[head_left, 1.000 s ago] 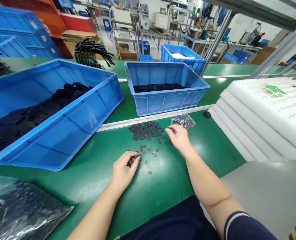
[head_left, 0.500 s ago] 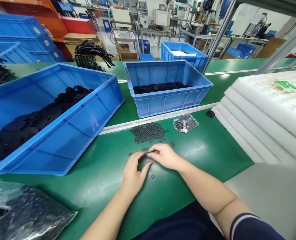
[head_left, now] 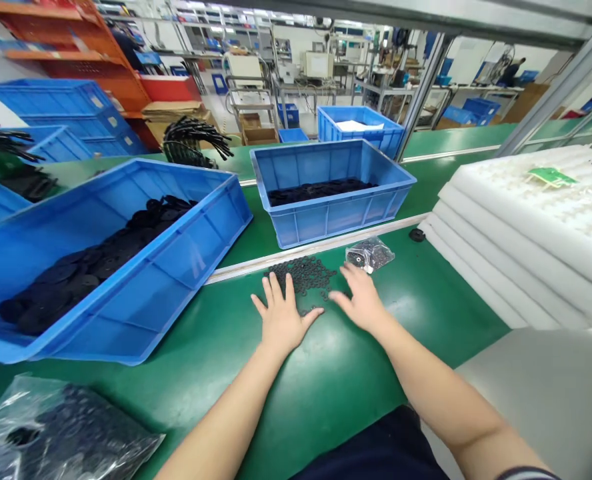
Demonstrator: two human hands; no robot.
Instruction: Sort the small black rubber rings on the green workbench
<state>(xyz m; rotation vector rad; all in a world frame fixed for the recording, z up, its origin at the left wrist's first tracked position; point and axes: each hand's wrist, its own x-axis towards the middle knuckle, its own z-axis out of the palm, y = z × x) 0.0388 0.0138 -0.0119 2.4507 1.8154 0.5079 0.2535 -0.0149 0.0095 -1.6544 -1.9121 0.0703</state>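
Observation:
Many small black rings [head_left: 310,272] lie in a flat pile on the green work surface [head_left: 226,393]. My left hand [head_left: 282,321] is spread at the near left edge of the pile, its fingertips over some rings. On the pile's right side my right hand [head_left: 360,300] is open, thumb and fingers apart, close to a few stray rings. Just beyond its fingertips is a small clear plastic bag [head_left: 376,252] with dark parts inside. Neither hand holds anything that I can see.
At the left stands a large blue bin [head_left: 196,257] of black discs; another blue bin [head_left: 336,217] with black parts is behind the pile. A clear bag of dark parts [head_left: 76,433] lies front left. White foam sheets [head_left: 506,247] are stacked right, near a black round part [head_left: 417,235].
My hands, which were close together with fingers pinched in front of the pile, have moved apart and opened. Both reach farther forward, at the pile's two sides. The view has tilted up slightly.

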